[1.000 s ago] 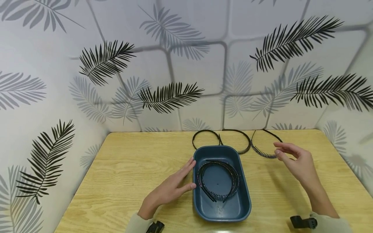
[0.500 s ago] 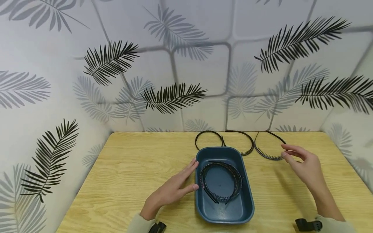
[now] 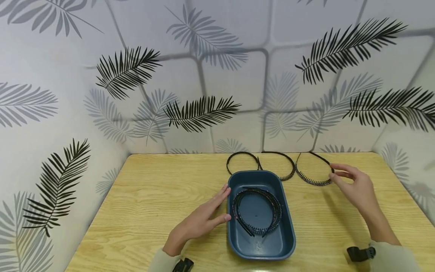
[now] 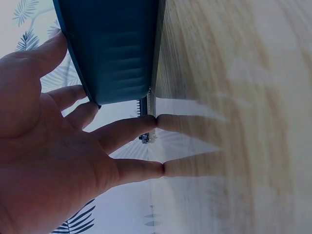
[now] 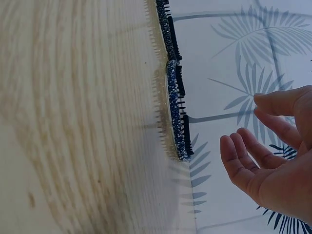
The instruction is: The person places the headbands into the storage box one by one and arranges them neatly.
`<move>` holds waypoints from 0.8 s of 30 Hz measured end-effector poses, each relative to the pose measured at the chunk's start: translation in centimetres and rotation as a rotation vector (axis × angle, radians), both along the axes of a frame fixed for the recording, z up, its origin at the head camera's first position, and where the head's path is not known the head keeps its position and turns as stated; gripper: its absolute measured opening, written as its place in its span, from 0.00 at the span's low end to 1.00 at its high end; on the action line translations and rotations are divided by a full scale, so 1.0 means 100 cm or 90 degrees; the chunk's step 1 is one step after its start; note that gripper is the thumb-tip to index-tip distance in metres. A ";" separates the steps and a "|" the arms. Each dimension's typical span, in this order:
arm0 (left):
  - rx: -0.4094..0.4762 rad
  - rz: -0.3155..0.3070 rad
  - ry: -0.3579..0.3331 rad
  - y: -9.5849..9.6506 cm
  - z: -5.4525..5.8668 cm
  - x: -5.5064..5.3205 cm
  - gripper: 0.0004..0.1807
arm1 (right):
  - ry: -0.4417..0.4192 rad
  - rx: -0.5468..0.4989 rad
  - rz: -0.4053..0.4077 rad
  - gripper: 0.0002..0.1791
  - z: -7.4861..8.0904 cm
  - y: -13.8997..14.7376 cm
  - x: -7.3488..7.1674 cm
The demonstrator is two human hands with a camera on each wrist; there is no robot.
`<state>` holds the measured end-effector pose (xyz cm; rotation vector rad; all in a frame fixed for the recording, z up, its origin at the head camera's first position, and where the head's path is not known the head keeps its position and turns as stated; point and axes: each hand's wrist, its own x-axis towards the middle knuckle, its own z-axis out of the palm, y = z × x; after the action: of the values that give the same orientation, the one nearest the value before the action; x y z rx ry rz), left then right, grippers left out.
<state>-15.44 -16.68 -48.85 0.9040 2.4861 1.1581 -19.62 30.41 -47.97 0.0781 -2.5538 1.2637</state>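
Note:
A blue plastic bin [image 3: 259,249] stands on the table with several dark toothed headbands [image 3: 259,230] nested in it. My left hand [image 3: 200,219] rests against the bin's left wall, fingers straight and thumb at the rim. In the left wrist view, two fingertips of that hand [image 4: 53,146] touch the tabletop beside the bin [image 4: 112,53]. My right hand [image 3: 357,187] hovers at the right side of the rightmost headband [image 3: 314,184]. The right wrist view shows a gap between this speckled headband [image 5: 175,107] and the loosely bent fingers, which hold nothing.
Behind the bin lie two more headbands, a left one [image 3: 242,153] and a middle one [image 3: 293,166], in a row along the back edge. The bin partly hides both. A leaf-patterned wall [image 3: 234,83] borders the wooden table [image 3: 153,189] at the back.
My right hand has shifted slightly rightward, uncovering more of the rightmost headband's right side. The left hand stays at the bin. The head view has shifted a little.

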 end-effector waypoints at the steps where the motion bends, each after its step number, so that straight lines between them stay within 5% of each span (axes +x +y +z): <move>1: 0.000 0.000 0.000 0.000 0.000 0.000 0.43 | -0.007 0.008 -0.004 0.23 0.000 0.001 -0.002; 13: 0.003 -0.001 0.002 0.001 -0.001 -0.001 0.43 | -0.089 0.004 -0.024 0.30 -0.009 0.011 -0.021; 24: 0.000 0.001 0.009 0.001 0.001 0.000 0.42 | -0.157 -0.043 0.024 0.34 -0.017 0.018 -0.032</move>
<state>-15.45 -16.62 -48.80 0.9134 2.4975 1.1570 -22.78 32.21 -49.71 -0.0478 -2.7229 1.4531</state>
